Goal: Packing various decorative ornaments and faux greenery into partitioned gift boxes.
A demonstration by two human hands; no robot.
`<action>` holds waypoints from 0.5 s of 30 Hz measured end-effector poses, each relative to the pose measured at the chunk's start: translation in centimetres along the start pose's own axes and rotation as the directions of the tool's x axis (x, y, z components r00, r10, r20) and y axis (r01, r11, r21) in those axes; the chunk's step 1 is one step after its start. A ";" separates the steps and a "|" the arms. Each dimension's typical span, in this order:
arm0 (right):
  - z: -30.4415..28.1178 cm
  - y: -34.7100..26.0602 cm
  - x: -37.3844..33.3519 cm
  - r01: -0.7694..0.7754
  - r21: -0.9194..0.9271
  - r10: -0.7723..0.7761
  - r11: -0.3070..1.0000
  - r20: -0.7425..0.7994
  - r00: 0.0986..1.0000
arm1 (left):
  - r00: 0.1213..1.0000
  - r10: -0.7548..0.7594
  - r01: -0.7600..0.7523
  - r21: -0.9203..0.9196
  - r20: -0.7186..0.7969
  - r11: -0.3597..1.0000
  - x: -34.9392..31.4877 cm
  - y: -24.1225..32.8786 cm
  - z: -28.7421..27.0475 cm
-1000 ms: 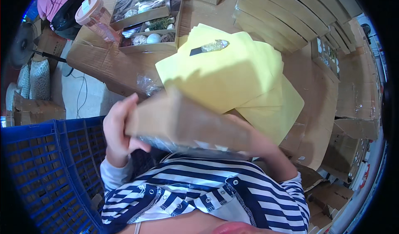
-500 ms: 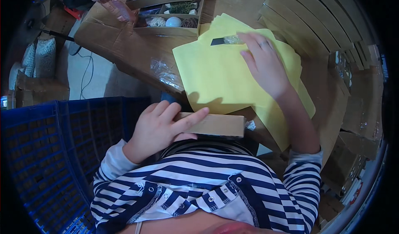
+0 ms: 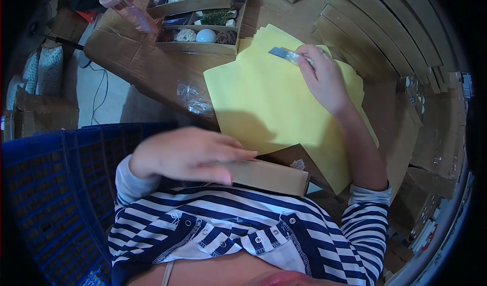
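Yellow sheets [image 3: 269,101] lie mid-frame; above them your right hand [image 3: 324,78] pinches the cutter [image 3: 285,55] by its handle, blade pointing left, likely to keep fingers clear. Box [image 3: 276,176] is at lower centre, right by your shirt [image 3: 243,199], probably so your body backs it. Left hand [image 3: 185,154] blurs over its left end; can't tell whether it's gripping.

A navy-and-white striped fabric top [image 3: 243,198] filled the lower middle, round silvery snaps [image 3: 258,240] dotting its neckline [image 3: 303,238]. Plain pale-grey fabric cuffs [image 3: 133,179] ended its sleeves [image 3: 362,227]. A thin pale strap [image 3: 168,273] showed near the bottom edge.
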State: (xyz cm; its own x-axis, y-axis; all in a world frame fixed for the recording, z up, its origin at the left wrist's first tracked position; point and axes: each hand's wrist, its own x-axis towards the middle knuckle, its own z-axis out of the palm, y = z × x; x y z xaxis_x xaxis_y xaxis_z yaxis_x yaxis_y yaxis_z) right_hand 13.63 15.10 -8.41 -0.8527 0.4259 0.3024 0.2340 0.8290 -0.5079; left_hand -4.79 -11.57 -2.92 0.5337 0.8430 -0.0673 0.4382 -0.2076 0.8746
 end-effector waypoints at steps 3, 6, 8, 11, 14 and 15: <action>0.3 0.8 -0.1 -0.228 0.266 0.249 0.937 -0.048 0.967 | 0.925 -0.085 0.027 -0.158 -0.370 0.987 2.2 -2.7 -2.0; 1.1 1.8 -0.3 -0.215 0.352 0.280 0.911 -0.143 0.949 | 0.734 -0.091 0.135 0.013 -0.674 0.991 6.7 -4.7 -2.6; 0.8 1.3 -0.5 -0.223 0.314 0.278 0.923 -0.141 0.950 | 0.634 -0.030 0.197 0.124 -0.773 0.972 9.1 -5.7 -2.7; 0.4 0.4 -0.3 -0.230 0.223 0.256 0.947 -0.094 0.962 | 0.603 -0.045 0.373 0.231 -0.796 0.899 10.7 -7.0 -2.2; 0.5 0.8 -0.5 -0.216 0.195 0.236 0.957 -0.088 0.968 | 0.578 -0.075 0.480 0.264 -0.812 0.837 11.2 -6.9 -2.2; 0.5 0.8 -0.5 -0.223 0.199 0.244 0.954 -0.090 0.966 | 0.562 -0.083 0.483 0.245 -0.823 0.841 11.3 -6.9 -2.2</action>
State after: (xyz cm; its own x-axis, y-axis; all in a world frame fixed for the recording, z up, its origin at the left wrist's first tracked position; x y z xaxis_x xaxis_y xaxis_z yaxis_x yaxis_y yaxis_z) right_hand 13.97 15.40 -9.41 -0.7244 0.6461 0.2403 0.3201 0.6240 -0.7128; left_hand -3.38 0.47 -8.65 -0.3315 0.8996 0.2843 0.8034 0.1112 0.5849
